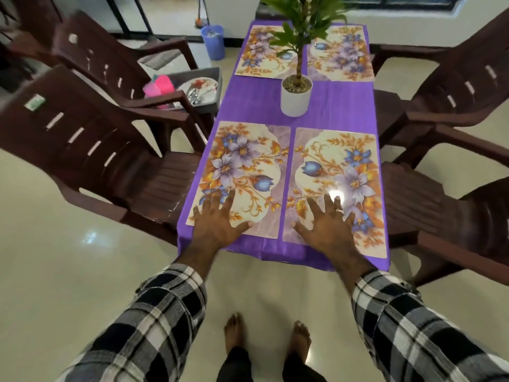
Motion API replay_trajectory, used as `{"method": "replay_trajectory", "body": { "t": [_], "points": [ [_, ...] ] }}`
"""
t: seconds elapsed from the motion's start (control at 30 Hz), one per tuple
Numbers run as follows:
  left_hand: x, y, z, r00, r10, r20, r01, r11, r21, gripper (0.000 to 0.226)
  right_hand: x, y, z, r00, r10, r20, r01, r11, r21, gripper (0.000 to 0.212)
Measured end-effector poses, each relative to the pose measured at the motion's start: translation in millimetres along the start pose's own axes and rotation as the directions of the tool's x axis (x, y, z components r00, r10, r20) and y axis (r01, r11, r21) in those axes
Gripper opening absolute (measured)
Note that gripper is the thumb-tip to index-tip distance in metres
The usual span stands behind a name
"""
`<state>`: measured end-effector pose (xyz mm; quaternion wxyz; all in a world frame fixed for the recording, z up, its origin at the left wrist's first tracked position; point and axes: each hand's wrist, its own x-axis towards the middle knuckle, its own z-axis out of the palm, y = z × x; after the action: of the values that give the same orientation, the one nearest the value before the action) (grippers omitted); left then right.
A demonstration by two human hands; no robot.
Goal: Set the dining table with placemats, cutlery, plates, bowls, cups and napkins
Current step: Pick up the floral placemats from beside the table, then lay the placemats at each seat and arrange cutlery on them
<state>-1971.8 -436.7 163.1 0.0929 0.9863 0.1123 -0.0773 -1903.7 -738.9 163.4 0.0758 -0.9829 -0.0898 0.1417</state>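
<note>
- Four rectangular floral placemats lie flat on the long table under a purple tablecloth (pixel 325 106): two at the near end, two at the far end, each with its long axis running along the table's length, away from the person.
- The near-left floral placemat (pixel 242 172) and the near-right floral placemat (pixel 338 183) sit side by side with a narrow purple strip between them; the far-left placemat (pixel 259 53) and far-right placemat (pixel 341 53) mirror them.
- A white cylindrical pot with a green leafy plant (pixel 296 97) stands on the cloth at mid-table, between the two pairs; its leaves hide part of the far mats.
- Dark brown plastic armchairs flank the table: one at the near left (pixel 91 150), others behind it and on the right.
- A grey tray (pixel 216 78) beside the table's left edge holds a patterned plate (pixel 201 85), shiny cutlery (pixel 194 96) and pink cups (pixel 159 88).
- A blue plastic bin (pixel 213 41) stands on the floor beyond.
- The left hand (pixel 217 219) lies flat, fingers straight and spread, on the near edge of the near-left mat, gripping nothing.
- The right hand (pixel 327 221), a ring on one finger, lies likewise spread on the near-right mat.
- Both forearms reach forward in black-and-white checked sleeves.
</note>
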Motion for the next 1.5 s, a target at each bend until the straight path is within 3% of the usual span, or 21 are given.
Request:
{"method": "replay_trajectory", "body": {
  "t": [0.27, 0.43, 0.63, 0.93, 1.23, 1.5],
  "points": [
    [-37.5, -64.3, -49.6, 0.998, -0.017, 0.053, 0.013, 0.997, 0.082, 0.106, -8.3, -111.2, -23.3, 0.984, -0.178, 0.017, 0.178, 0.984, -0.011, 0.092],
    [-63.3, -148.2, -60.0, 0.996, -0.084, 0.019, 0.084, 0.996, -0.004, 0.109, -21.5, -208.3, -0.5, 0.966, -0.253, 0.052, 0.257, 0.963, -0.080, 0.090],
    [-102.2, -284.8, -69.7, 0.993, -0.114, 0.012, 0.115, 0.993, -0.013, 0.107, -51.2, -363.8, 34.6, 0.947, -0.311, 0.076, 0.319, 0.940, -0.121, 0.092],
    [-160.5, -486.5, -127.8, 0.947, -0.316, 0.051, 0.317, 0.948, -0.029, 0.103, -81.5, -588.3, 60.6, 0.872, -0.471, 0.132, 0.488, 0.856, -0.173, 0.090],
    [-136.4, -672.2, -137.0, 0.907, -0.413, 0.081, 0.419, 0.905, -0.077, 0.102, -20.4, -793.3, 108.7, 0.785, -0.587, 0.197, 0.619, 0.732, -0.286, 0.095],
    [-82.1, -850.0, -161.2, 0.855, -0.505, 0.115, 0.516, 0.852, -0.089, 0.097, 61.7, -972.4, 134.1, 0.683, -0.670, 0.290, 0.730, 0.632, -0.261, 0.096]
  ]
}}
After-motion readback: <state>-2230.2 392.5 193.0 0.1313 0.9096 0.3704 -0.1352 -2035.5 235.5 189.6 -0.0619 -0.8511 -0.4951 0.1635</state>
